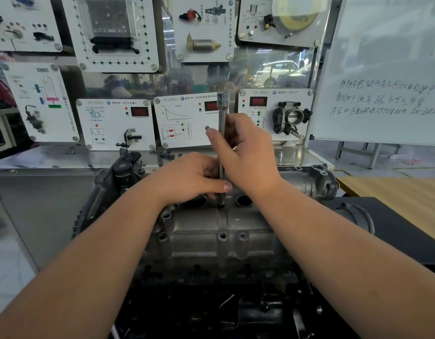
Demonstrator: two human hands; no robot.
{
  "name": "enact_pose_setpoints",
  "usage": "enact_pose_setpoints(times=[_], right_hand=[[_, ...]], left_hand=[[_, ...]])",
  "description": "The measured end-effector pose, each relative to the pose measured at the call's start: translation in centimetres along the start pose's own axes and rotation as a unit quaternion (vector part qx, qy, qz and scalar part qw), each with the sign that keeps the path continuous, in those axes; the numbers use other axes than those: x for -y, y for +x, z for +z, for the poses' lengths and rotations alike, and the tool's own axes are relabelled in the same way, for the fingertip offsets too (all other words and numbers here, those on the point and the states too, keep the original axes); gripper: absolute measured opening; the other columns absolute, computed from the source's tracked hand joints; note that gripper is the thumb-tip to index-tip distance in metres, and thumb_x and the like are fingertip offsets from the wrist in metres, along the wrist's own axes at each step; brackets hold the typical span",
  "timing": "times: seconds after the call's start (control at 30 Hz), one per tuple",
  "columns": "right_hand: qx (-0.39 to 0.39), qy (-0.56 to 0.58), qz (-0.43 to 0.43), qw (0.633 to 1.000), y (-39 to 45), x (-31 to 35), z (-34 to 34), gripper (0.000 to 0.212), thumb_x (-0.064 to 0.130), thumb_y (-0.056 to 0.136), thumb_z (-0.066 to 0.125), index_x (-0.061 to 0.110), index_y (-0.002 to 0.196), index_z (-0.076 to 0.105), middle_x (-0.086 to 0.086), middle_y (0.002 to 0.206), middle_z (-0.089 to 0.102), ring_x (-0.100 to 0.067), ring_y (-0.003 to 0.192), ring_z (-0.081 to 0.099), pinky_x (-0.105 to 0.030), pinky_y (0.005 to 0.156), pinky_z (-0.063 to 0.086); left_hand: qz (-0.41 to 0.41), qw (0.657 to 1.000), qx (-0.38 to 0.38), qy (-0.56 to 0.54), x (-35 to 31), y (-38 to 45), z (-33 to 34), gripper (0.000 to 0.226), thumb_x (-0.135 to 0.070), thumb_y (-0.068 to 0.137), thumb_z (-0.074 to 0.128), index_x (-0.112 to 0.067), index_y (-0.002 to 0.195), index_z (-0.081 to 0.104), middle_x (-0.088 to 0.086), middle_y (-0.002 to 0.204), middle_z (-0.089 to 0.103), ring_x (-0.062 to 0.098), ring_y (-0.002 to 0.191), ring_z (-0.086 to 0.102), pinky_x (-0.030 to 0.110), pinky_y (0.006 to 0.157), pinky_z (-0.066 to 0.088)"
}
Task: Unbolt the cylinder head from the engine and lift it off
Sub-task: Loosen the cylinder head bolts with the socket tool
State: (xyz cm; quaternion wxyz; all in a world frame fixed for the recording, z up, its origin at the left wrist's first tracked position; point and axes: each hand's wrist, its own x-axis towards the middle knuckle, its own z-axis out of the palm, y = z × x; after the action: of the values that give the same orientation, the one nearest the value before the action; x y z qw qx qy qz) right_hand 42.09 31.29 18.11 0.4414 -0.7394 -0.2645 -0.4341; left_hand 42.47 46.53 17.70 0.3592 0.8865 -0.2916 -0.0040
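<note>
The grey cast cylinder head (pixel 211 238) sits on the dark engine block (pixel 236 309) in front of me. A long chrome extension bar (pixel 222 111) stands upright, its lower end with a dark socket set into a bolt hole on top of the head. My right hand (pixel 245 148) grips the bar around its middle. My left hand (pixel 194 177) is closed around the bar's lower part, just above the head. An open round bore (pixel 244 201) shows to the right of the bar.
A training board (pixel 128 123) with sensor panels and a throttle body (pixel 291 117) stands behind the engine. A whiteboard (pixel 387 77) with handwriting is at the right, a wooden table top (pixel 395 192) below it. Small loose parts (pixel 165 154) lie on the metal shelf.
</note>
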Motion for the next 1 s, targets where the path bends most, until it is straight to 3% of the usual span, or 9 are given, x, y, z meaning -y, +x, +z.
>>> enact_pose_setpoints(times=[0.13, 0.23, 0.3, 0.4, 0.47, 0.6, 0.83, 0.93, 1.0], right_hand=[[0.011, -0.011, -0.017, 1.000, -0.03, -0.06, -0.04, 0.032, 0.014, 0.100, 0.058, -0.005, 0.075, 0.051, -0.011, 0.058, 0.046, -0.021, 0.054, 0.042, -0.029, 0.050, 0.031], [0.021, -0.010, -0.023, 0.999, -0.01, -0.16, -0.15, 0.029, 0.014, 0.100, 0.057, -0.003, 0.077, 0.054, -0.001, 0.057, 0.045, -0.016, 0.052, 0.041, -0.028, 0.052, 0.029], [0.022, -0.006, -0.023, 0.999, 0.00, -0.15, -0.17, 0.017, 0.018, 0.098, 0.064, 0.002, 0.093, 0.064, 0.005, 0.062, 0.050, -0.009, 0.057, 0.047, -0.024, 0.056, 0.036], [0.011, 0.000, -0.011, 1.000, -0.05, 0.16, -0.01, 0.042, 0.021, 0.091, 0.074, 0.006, 0.128, 0.062, 0.000, 0.077, 0.063, -0.019, 0.069, 0.062, -0.031, 0.068, 0.053], [0.007, -0.008, -0.024, 1.000, 0.00, 0.38, 0.02, 0.036, 0.016, 0.093, 0.070, 0.005, 0.126, 0.063, -0.006, 0.077, 0.066, -0.024, 0.070, 0.062, -0.040, 0.070, 0.054], [0.012, -0.017, -0.038, 0.999, 0.06, 0.19, -0.08, 0.016, 0.012, 0.095, 0.058, 0.003, 0.106, 0.065, -0.013, 0.066, 0.059, -0.024, 0.060, 0.055, -0.040, 0.061, 0.047], [0.001, 0.024, 0.013, 1.000, -0.14, 0.22, 0.01, 0.043, 0.021, 0.089, 0.075, 0.007, 0.126, 0.056, 0.011, 0.075, 0.060, -0.011, 0.072, 0.062, -0.027, 0.067, 0.051], [0.004, 0.023, 0.018, 1.000, -0.11, 0.15, 0.19, 0.033, 0.016, 0.093, 0.070, 0.005, 0.121, 0.056, -0.001, 0.080, 0.067, -0.014, 0.074, 0.061, -0.033, 0.067, 0.050], [0.008, 0.025, 0.023, 0.999, -0.16, 0.17, 0.13, 0.025, 0.015, 0.095, 0.063, 0.006, 0.117, 0.055, -0.009, 0.083, 0.069, -0.016, 0.073, 0.061, -0.036, 0.065, 0.049]], left_hand=[[-0.002, 1.000, 0.007, 0.027, 0.15, 0.02, -0.18, 0.016, -0.031, 0.096, 0.069, -0.030, 0.111, 0.073, -0.016, 0.101, 0.077, -0.001, 0.094, 0.072, 0.029, 0.095, 0.052], [0.000, 1.000, 0.012, 0.024, 0.08, 0.02, -0.17, 0.012, -0.028, 0.097, 0.068, -0.027, 0.107, 0.074, -0.014, 0.097, 0.078, 0.000, 0.088, 0.073, 0.021, 0.087, 0.053], [-0.001, 1.000, 0.009, 0.013, -0.01, 0.01, -0.07, 0.009, -0.029, 0.095, 0.070, -0.028, 0.104, 0.072, -0.013, 0.093, 0.078, 0.003, 0.082, 0.075, 0.022, 0.080, 0.053], [0.002, 1.000, 0.001, 0.009, -0.06, 0.04, 0.02, 0.009, -0.035, 0.092, 0.073, -0.030, 0.099, 0.071, -0.011, 0.089, 0.078, 0.007, 0.079, 0.075, 0.032, 0.083, 0.053], [0.002, 1.000, -0.003, 0.008, -0.05, 0.06, 0.00, 0.010, -0.035, 0.092, 0.072, -0.031, 0.101, 0.072, -0.011, 0.090, 0.078, 0.006, 0.080, 0.075, 0.032, 0.085, 0.053], [0.000, 1.000, 0.002, 0.030, 0.00, 0.09, -0.18, 0.014, -0.031, 0.096, 0.068, -0.026, 0.108, 0.074, -0.011, 0.099, 0.078, 0.001, 0.093, 0.073, 0.033, 0.095, 0.053], [0.010, 1.000, 0.009, -0.011, 0.38, 0.27, -0.07, 0.015, -0.028, 0.092, 0.074, -0.025, 0.107, 0.072, -0.006, 0.098, 0.079, 0.012, 0.092, 0.075, 0.041, 0.094, 0.056], [0.016, 1.000, -0.007, -0.018, 0.46, 0.32, 0.01, 0.009, -0.030, 0.092, 0.074, -0.028, 0.100, 0.073, -0.010, 0.093, 0.078, 0.007, 0.085, 0.075, 0.028, 0.082, 0.055], [0.020, 1.000, -0.015, 0.000, 0.44, 0.23, -0.03, 0.009, -0.031, 0.094, 0.071, -0.032, 0.103, 0.074, -0.016, 0.097, 0.078, 0.000, 0.090, 0.073, 0.027, 0.087, 0.053]])
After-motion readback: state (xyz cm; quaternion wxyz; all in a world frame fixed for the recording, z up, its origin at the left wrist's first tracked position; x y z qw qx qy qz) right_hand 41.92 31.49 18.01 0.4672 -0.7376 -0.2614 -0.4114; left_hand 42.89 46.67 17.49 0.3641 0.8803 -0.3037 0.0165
